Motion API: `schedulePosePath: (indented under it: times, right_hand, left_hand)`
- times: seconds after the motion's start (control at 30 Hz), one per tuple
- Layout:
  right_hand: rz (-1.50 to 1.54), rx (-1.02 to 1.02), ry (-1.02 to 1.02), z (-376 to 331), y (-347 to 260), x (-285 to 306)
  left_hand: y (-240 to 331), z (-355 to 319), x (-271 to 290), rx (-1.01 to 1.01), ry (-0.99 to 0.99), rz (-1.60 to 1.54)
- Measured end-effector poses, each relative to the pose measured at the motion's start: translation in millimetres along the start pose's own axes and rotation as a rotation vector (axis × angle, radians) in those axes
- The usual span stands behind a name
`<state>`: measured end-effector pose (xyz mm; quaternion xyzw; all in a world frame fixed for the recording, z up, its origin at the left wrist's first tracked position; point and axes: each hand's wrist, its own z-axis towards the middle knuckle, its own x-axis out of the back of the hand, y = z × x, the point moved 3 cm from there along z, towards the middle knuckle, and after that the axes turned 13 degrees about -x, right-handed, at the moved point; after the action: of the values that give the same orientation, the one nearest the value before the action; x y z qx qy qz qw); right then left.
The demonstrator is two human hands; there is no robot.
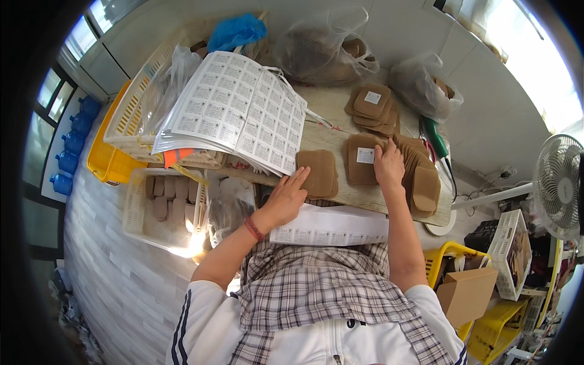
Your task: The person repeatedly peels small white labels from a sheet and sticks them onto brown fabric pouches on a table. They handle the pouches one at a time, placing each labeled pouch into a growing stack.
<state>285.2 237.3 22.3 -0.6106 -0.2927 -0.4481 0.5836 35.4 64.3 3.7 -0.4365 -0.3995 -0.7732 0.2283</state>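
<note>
My left hand (pixel 287 198) lies with fingers stretched out on the near left edge of a stack of flat brown pads (pixel 320 173) with rounded corners. My right hand (pixel 390 165) rests with its fingers apart on the right side of another pile of brown pads (pixel 360 173). A small white label (pixel 365 156) sits on this pile's top pad, beside my right thumb. Right of that hand, a row of overlapping brown pads (pixel 426 188) leans along the table. Farther back stands a stack of pads (pixel 378 107) with a white label on top.
Printed label sheets (pixel 243 115) cover a white basket (pixel 125 125) on the left; a label strip (pixel 331 226) lies at my lap. Plastic bags (pixel 322 52) stand at the back. Green-handled scissors (pixel 433 137) lie right. A fan (pixel 559 182) and yellow crates (pixel 447 258) are farther right.
</note>
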Motion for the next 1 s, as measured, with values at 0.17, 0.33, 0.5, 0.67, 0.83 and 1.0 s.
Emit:
schedulePosePath:
  times: [0.17,0.33,0.5,0.67,0.83,1.0]
  right_hand:
    - [-0.022,-0.144,-0.122,-16.5,-8.5,-4.5]
    - [0.254,-0.239,-0.145,-12.0,-13.6,-8.7]
    - [0.804,-0.085,-0.134,10.3,-9.0,-12.3]
    - [0.929,0.025,0.072,77.5,-51.4,16.4]
    - [0.491,-0.131,0.203,118.2,-67.0,15.7]
    - [0.398,0.328,-0.047,41.1,-32.4,12.0]
  left_hand:
    - [2.9,-1.8,3.0,0.019,-0.005,-0.005]
    - [1.8,-1.8,1.6,0.009,0.018,-0.014]
    - [-2.5,-5.3,-2.7,0.016,-0.018,-0.010]
    - [6.9,-8.3,6.3,0.013,0.064,-0.028]
    - [23.9,-8.1,27.4,0.001,0.221,-0.026]
    - [34.7,-37.6,41.9,0.236,0.230,-0.227]
